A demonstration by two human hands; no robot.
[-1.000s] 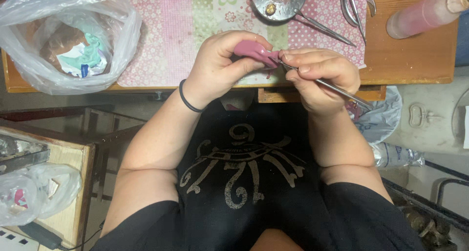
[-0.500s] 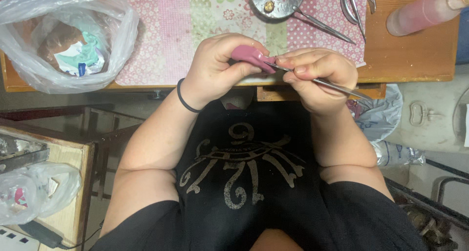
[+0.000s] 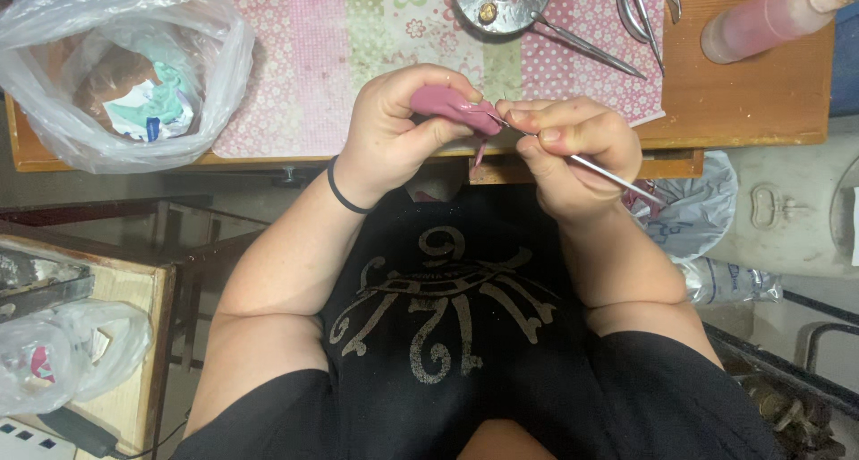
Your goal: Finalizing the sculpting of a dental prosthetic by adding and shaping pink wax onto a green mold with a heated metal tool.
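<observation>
We see a pink piece (image 3: pixel 452 106) gripped in our left hand (image 3: pixel 403 120) just above the table (image 3: pixel 743 93) edge; our right hand (image 3: pixel 573 151) pinches a thin metal tool (image 3: pixel 608 172), its tip touching the piece. A plastic bag (image 3: pixel 116 66) sits far left, a metal dish (image 3: pixel 501 2) and tweezers (image 3: pixel 640 8) beyond

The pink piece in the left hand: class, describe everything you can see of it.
The pink piece is a smooth, matte, dusky-pink lump that looks like wax or clay, longish and tapering toward its right end. The left hand grips it, fingers wrapped over it and thumb beneath, above the table's near edge. The tip of the thin metal tool, held in the right hand, meets its narrow end. A thin pink sliver hangs below it.
</observation>
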